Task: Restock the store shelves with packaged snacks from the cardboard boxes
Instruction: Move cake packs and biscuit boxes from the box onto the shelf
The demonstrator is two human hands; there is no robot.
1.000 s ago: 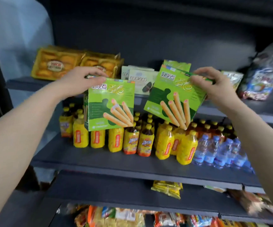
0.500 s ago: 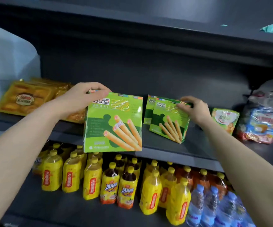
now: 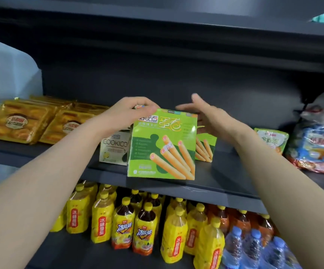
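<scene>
My left hand point(image 3: 127, 111) grips the top left corner of a green egg-roll snack box point(image 3: 162, 146) that stands upright near the front edge of the dark shelf point(image 3: 225, 183). My right hand point(image 3: 209, 117) hovers just behind the box's top right corner with fingers spread and holds nothing. Behind the front box stands another green egg-roll box point(image 3: 205, 147), mostly hidden. A white COOKICO box point(image 3: 114, 148) stands to the left, partly hidden by my left arm.
Yellow cake packs point(image 3: 19, 121) lie at the shelf's left end. A small green-white pouch point(image 3: 271, 141) and a blue-red bagged snack point(image 3: 320, 146) sit at the right. Yellow and orange drink bottles point(image 3: 143, 230) and water bottles point(image 3: 254, 249) fill the shelf below. Another shelf overhangs above.
My right hand let go of the second green box, now standing on the shelf, and moved left behind the first. My left hand brought its box to the right, in front of it.
</scene>
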